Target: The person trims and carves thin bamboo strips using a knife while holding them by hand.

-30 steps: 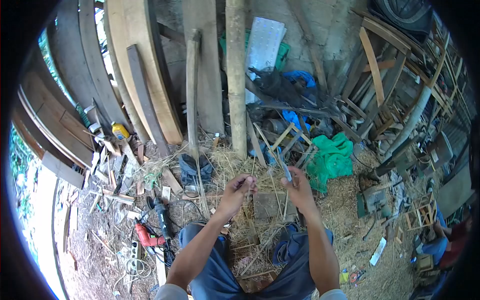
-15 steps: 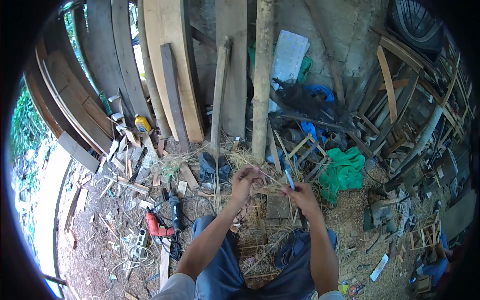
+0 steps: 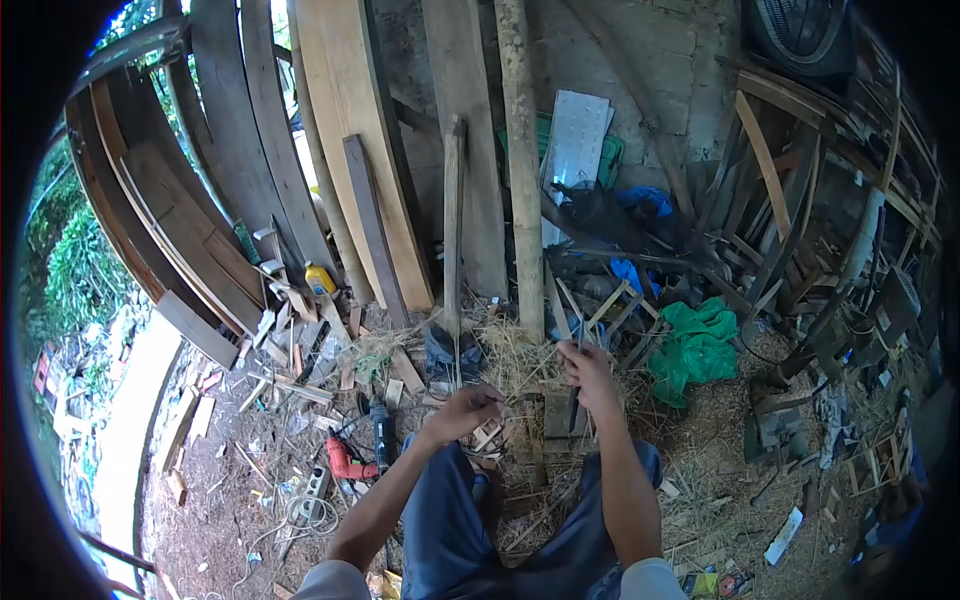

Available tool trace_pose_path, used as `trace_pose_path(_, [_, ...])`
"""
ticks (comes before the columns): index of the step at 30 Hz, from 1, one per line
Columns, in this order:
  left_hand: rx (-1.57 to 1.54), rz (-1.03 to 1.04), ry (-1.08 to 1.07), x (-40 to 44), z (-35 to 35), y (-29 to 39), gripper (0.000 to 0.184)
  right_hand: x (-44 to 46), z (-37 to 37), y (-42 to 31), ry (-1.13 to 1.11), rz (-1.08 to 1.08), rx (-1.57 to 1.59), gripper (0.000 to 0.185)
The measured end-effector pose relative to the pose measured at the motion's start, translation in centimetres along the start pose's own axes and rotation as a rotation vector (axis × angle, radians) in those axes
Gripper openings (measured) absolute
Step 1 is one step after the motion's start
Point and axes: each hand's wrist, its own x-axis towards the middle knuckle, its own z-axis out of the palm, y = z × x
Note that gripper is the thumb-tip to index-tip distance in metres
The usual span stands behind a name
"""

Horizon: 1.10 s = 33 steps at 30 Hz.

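Note:
My right hand is closed around a knife, whose dark, narrow part sticks out below the fingers; the blade hardly shows from here. Lower and to the left, my left hand has its fingertips pinched together, apparently on a thin pale strip that barely shows against the straw. The hands are apart, both in front of my knees. Beneath them lie dry straw-like shavings and a dark wooden block.
A red power drill and a dark-bodied power tool lie left of my legs, near a power strip. A green plastic bag sits at the right. Tall boards and a post stand ahead.
My left hand has dropped lower, and my right hand has risen slightly. The gap between them has grown. The shiny blade that pointed upward from my right hand is now hard to see. The view has shifted.

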Motion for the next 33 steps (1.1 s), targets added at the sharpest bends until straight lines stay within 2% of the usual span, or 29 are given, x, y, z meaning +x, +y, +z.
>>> trace_pose_path(3, [-0.130, -0.112, 0.010, 0.9, 2.0, 1.6, 0.014, -0.4, 0.0, 0.7, -0.051, -0.011, -0.146, 0.018])
trace_pose_path(7, [-0.218, -0.090, 0.130, 2.6, 3.6, 0.9, 0.013, -1.1, -0.7, 0.4, 0.015, -0.070, -0.224, 0.032])
trace_pose_path(9, [-0.102, 0.022, 0.251, 3.4, 4.3, 0.5, 0.012, -1.8, -1.3, 0.4, 0.002, -0.013, -0.192, 0.031])
trace_pose_path(10, [-0.098, 0.016, 0.246, 3.7, 4.6, 0.5, 0.012, -2.5, -0.8, 0.0, 0.007, -0.011, -0.185, 0.031])
trace_pose_path(12, [0.199, 0.190, 0.274, 4.5, 4.9, 0.5, 0.012, -3.9, 0.3, -0.1, -0.088, 0.062, -0.233, 0.025])
trace_pose_path(13, [0.200, 0.178, 0.265, 4.8, 5.3, 0.4, 0.012, -3.8, 0.2, 0.5, -0.079, 0.071, -0.225, 0.025])
trace_pose_path(15, [0.315, 0.293, 0.338, 5.3, 6.0, 0.3, 0.011, -3.3, 0.1, 1.3, -0.224, 0.117, -0.150, 0.020])
trace_pose_path(16, [0.379, 0.259, 0.346, 5.1, 6.1, 0.5, 0.011, -3.2, -0.1, 1.2, -0.252, 0.144, -0.085, 0.017])
trace_pose_path(23, [0.550, 0.298, 0.361, 6.1, 6.4, 1.8, 0.010, -2.0, -1.0, 0.0, -0.077, 0.234, -0.139, 0.015])
trace_pose_path(25, [0.562, 0.432, 0.361, 6.9, 5.7, 1.2, 0.011, -1.3, -1.1, -0.1, -0.071, 0.193, -0.199, 0.016])
trace_pose_path(26, [0.547, 0.428, 0.364, 6.9, 5.2, 0.9, 0.011, -0.6, -1.3, -0.2, -0.066, 0.201, -0.211, 0.016])
trace_pose_path(28, [0.511, 0.355, 0.350, 6.4, 4.3, 0.8, 0.011, 0.6, -1.7, -0.3, 0.164, 0.079, -0.435, 0.015])
trace_pose_path(32, [0.395, 0.316, 0.288, 6.9, 2.7, -0.3, 0.011, 1.8, -2.0, 0.1, 0.122, 0.095, -0.386, 0.014])
trace_pose_path(33, [0.395, 0.374, 0.284, 7.2, 2.2, -0.4, 0.010, 2.1, -2.1, 0.1, 0.123, 0.077, -0.388, 0.014])
